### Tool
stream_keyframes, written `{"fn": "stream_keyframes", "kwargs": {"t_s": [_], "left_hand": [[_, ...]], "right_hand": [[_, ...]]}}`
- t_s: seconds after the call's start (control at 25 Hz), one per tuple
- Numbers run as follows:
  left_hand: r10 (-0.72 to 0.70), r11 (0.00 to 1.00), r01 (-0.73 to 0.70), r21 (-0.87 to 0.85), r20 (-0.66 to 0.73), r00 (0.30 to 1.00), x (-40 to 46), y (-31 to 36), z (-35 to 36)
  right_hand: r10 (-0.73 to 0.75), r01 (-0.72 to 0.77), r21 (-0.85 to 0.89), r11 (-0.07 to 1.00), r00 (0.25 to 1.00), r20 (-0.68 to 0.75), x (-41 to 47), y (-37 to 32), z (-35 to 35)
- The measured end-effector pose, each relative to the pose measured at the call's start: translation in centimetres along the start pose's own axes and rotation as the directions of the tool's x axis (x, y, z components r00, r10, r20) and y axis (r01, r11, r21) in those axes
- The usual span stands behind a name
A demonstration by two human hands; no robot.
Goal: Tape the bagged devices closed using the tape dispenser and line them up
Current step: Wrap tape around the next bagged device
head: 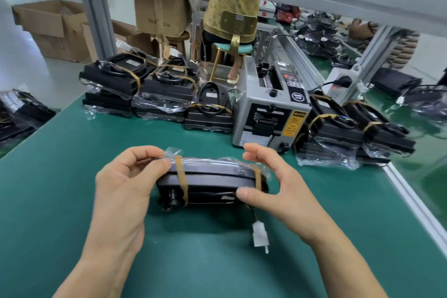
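Observation:
A black device in a clear bag (212,181) stands on its edge on the green mat, with two strips of brown tape wrapped over it. My left hand (125,184) pinches its left end at the top. My right hand (273,191) holds the right end, thumb on the front face and fingers curled over the top. A white connector (260,234) on a black wire trails from the device onto the mat. The grey tape dispenser (268,109) stands behind, to the right of centre.
Taped bagged devices are stacked left of the dispenser (135,89) and right of it (353,126). More lie at the far left (19,113). A seated person (229,19) and cardboard boxes (53,26) are beyond the table. The table's metal edge (411,201) runs along the right.

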State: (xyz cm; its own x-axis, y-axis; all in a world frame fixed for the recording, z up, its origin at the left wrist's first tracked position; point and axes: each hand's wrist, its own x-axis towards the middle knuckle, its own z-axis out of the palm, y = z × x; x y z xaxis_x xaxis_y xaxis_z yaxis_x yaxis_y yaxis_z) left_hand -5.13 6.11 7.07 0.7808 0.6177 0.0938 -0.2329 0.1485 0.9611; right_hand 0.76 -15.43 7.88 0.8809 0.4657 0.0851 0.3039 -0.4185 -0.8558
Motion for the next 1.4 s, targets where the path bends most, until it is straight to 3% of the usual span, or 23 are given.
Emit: {"fn": "stream_keyframes", "kwargs": {"t_s": [0.16,0.36,0.48,0.56,0.64,0.68,0.72,0.8,0.88,0.96,1.12,1.24,1.32,1.4], "left_hand": [[0.023,1.0,-0.022,0.008,-0.001,1.0,0.0,-0.1,0.2],[0.035,0.999,-0.035,0.03,0.002,0.999,0.1,-0.3,-0.2],[0.024,0.998,-0.024,0.063,-0.004,1.0,-0.1,-0.1,0.0],[0.155,0.953,-0.144,0.265,-0.021,0.988,-0.5,0.3,-0.1],[0.477,0.67,-0.461,0.583,0.137,0.868,-1.4,1.0,0.4],[0.562,0.516,-0.603,0.608,0.291,0.774,-2.0,1.1,1.0],[0.556,0.418,-0.694,0.587,0.438,0.706,-2.5,1.1,1.9],[0.413,0.266,-0.776,0.572,0.66,0.628,-3.3,0.7,3.5],[0.239,0.098,-0.777,0.622,0.743,0.625,-3.2,0.4,4.3],[0.171,0.04,-0.747,0.664,0.732,0.66,-2.6,0.3,4.5],[0.221,0.063,-0.741,0.668,0.715,0.663,-2.1,0.2,4.4],[0.302,0.156,-0.736,0.659,0.677,0.67,-1.6,0.4,3.8],[0.339,0.311,-0.661,0.683,0.569,0.749,-1.5,0.9,3.2],[0.323,0.569,-0.496,0.655,0.376,0.868,-1.8,1.2,2.6]], "right_hand": [[-0.022,0.032,0.148,0.988,0.997,-0.07,-0.4,0.6,-0.2],[-0.189,0.223,0.095,0.97,0.943,-0.275,-0.4,0.0,2.3],[-0.12,0.179,0.147,0.973,0.933,-0.339,0.1,-0.5,3.8],[-0.054,0.141,0.234,0.962,0.938,-0.342,0.3,-0.6,4.2],[-0.022,0.106,0.25,0.962,0.948,-0.318,0.3,-0.5,4.3],[-0.024,0.098,0.235,0.967,0.953,-0.301,0.3,-0.3,4.2],[-0.024,0.089,0.224,0.97,0.96,-0.28,0.2,-0.1,4.1],[0.013,0.041,0.227,0.973,0.973,-0.23,0.1,0.5,3.6],[0.05,0.012,0.246,0.969,0.969,-0.244,-0.4,1.4,2.7],[0.08,0.025,0.309,0.951,0.943,-0.322,-1.3,2.6,2.0],[0.15,0.007,0.398,0.917,0.92,-0.361,-3.7,4.3,2.7],[0.143,-0.001,0.375,0.927,0.925,-0.352,-4.4,4.4,3.2],[0.114,0.044,0.357,0.933,0.906,-0.408,-4.3,3.8,2.9],[0.083,0.086,0.361,0.929,0.9,-0.429,-4.1,2.7,2.5]]}}
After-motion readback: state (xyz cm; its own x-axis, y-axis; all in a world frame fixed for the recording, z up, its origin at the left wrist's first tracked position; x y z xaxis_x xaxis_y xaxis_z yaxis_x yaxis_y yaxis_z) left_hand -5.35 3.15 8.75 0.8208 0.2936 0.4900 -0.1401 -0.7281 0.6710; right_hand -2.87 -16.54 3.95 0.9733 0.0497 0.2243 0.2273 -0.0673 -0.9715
